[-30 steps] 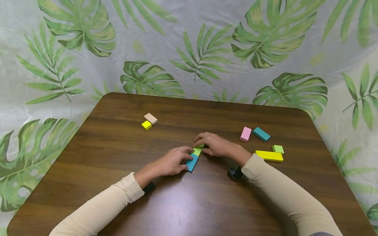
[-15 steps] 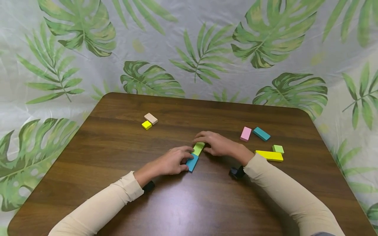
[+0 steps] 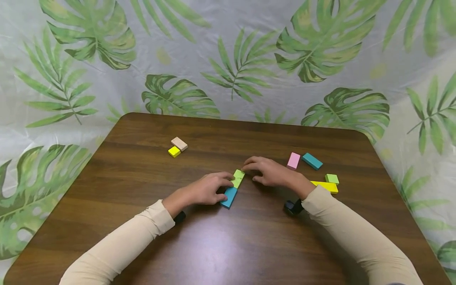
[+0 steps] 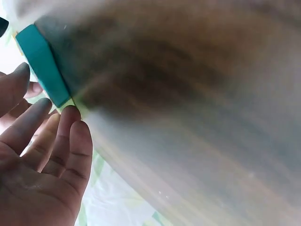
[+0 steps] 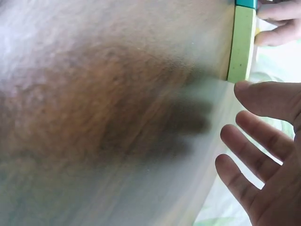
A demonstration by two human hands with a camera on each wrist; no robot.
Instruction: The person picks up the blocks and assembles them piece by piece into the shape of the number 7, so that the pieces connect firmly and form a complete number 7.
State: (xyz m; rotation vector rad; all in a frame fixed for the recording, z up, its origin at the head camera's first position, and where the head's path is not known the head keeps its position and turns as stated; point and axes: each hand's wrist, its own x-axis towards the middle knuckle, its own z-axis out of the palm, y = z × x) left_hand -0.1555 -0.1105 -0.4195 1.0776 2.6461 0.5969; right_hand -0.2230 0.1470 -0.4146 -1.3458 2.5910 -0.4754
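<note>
A light green block (image 3: 238, 177) and a teal block (image 3: 229, 196) lie flat, end to end in one slanting row, mid-table. On the row's left side is my left hand (image 3: 209, 189), its fingertips at the green block and its thumb at the teal one. In the left wrist view its fingers (image 4: 63, 146) are loosely extended beside the teal block (image 4: 44, 63). My right hand (image 3: 270, 171) hovers right of the green block's far end, holding nothing. The right wrist view shows its fingers spread, with the thumb (image 5: 265, 100) close to the green block's end (image 5: 242, 44); contact is unclear.
A pink block (image 3: 293, 160), a second teal block (image 3: 312, 161), a small green block (image 3: 332, 179) and a long yellow block (image 3: 327, 187) lie to the right. At the far left are a beige block (image 3: 179, 143) and a small yellow block (image 3: 174, 151) on the wooden table (image 3: 142, 166).
My right hand has drawn away to the right from the green block, uncovering its far end. The left fingers have slid off the top of the teal block. The head view has shifted slightly.
</note>
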